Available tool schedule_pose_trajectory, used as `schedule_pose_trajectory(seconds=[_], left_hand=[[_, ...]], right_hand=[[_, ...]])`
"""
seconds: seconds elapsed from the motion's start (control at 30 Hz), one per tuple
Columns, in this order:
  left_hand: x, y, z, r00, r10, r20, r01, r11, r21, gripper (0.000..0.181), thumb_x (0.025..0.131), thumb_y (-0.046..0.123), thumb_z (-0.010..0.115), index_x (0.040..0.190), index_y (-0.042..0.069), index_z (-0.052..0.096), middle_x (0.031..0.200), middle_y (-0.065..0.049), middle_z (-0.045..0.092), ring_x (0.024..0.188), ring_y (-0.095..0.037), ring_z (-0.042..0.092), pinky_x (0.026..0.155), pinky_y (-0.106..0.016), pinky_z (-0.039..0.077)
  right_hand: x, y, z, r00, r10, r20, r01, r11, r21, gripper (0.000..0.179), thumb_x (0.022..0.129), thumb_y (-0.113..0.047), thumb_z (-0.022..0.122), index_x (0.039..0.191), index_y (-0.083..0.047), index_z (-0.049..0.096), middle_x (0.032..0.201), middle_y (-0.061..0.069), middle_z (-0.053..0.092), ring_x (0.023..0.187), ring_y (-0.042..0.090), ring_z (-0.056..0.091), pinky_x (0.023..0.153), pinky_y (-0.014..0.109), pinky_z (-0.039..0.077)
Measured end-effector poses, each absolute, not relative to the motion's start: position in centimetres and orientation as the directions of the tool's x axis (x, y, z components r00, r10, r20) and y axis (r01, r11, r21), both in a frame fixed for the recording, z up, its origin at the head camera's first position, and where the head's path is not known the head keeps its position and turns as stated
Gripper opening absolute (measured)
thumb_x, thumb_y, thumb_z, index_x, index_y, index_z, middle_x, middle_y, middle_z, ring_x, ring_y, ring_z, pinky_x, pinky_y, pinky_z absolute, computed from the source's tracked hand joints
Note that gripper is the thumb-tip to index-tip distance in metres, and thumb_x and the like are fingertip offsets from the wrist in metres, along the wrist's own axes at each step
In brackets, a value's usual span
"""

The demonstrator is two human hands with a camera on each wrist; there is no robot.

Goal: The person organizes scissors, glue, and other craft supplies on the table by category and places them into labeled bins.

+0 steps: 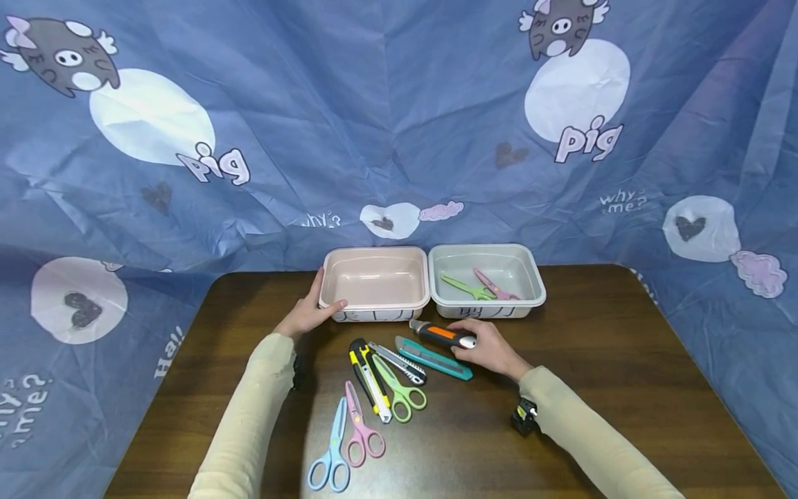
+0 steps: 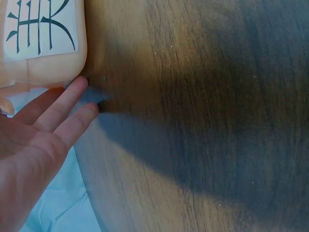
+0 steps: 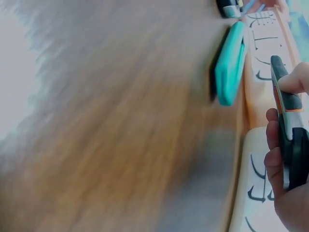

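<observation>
My right hand (image 1: 489,346) grips a black-and-orange utility knife (image 1: 442,335) just in front of the two boxes; the right wrist view has its thumb pressed along the handle. At the front left corner of the pink plastic box (image 1: 380,306) is my left hand (image 1: 307,313), fingers straight along the side and thumb at the rim. A teal box cutter (image 1: 433,358) lies on the table close below the held knife. Beside it are a grey snap-off cutter (image 1: 399,363) and a yellow-and-black cutter (image 1: 370,381).
Green scissors (image 1: 399,388), pink scissors (image 1: 358,426) and blue scissors (image 1: 333,450) lie nearer me on the wooden table (image 1: 486,443). A grey-white box (image 1: 537,294) stands right of the pink one, with green scissors (image 1: 464,286) and pink scissors (image 1: 492,284) inside. Behind hangs a blue curtain (image 1: 386,138).
</observation>
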State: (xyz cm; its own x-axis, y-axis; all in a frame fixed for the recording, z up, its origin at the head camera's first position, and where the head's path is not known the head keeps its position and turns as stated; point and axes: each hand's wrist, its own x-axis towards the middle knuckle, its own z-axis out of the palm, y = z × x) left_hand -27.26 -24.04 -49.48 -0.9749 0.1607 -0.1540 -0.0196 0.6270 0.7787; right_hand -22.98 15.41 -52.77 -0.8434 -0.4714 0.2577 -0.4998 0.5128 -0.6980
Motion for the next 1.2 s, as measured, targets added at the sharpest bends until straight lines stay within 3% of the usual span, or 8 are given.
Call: schedule_pose_trajectory(seconds=[0.57, 1.0, 1.2], left_hand=[[-27.3, -24.1, -49.8, -0.977, 0.151, -0.149, -0.021, 0.629, 0.778, 0.101, 0.090, 0.043, 0.065, 0.156, 0.016, -0.006, 0.146, -0.039, 0.023, 0.128, -0.052, 0.035, 0.105, -0.057, 0.028], [-27.2, -24.0, -49.6, -0.979, 0.165, -0.122, 0.011, 0.637, 0.771, 0.100, 0.090, 0.041, 0.065, 0.156, 0.014, -0.005, 0.146, -0.038, 0.024, 0.127, -0.053, 0.036, 0.105, -0.057, 0.029], [-27.3, -23.9, -49.6, -0.983, 0.159, -0.097, 0.029, 0.645, 0.764, 0.098, 0.090, 0.038, 0.066, 0.156, 0.012, -0.003, 0.144, -0.038, 0.029, 0.126, -0.053, 0.038, 0.104, -0.056, 0.030]], right_hand=[[-23.0, 12.9, -50.8, -0.848, -0.491, 0.202, -0.451, 0.465, -0.762, 0.042, 0.076, -0.011, 0.078, 0.117, -0.006, 0.069, 0.111, 0.008, 0.068, 0.092, 0.018, 0.060, 0.081, 0.032, 0.048], [-24.4, 10.8, -48.5, -0.835, -0.510, 0.207, -0.454, 0.427, -0.782, 0.041, 0.077, -0.007, 0.077, 0.117, -0.006, 0.070, 0.106, 0.009, 0.069, 0.084, 0.016, 0.060, 0.076, 0.029, 0.049], [-25.5, 9.9, -47.5, -0.826, -0.518, 0.223, -0.473, 0.422, -0.773, 0.036, 0.077, -0.008, 0.077, 0.112, -0.003, 0.071, 0.105, 0.009, 0.070, 0.088, 0.017, 0.061, 0.080, 0.030, 0.048]])
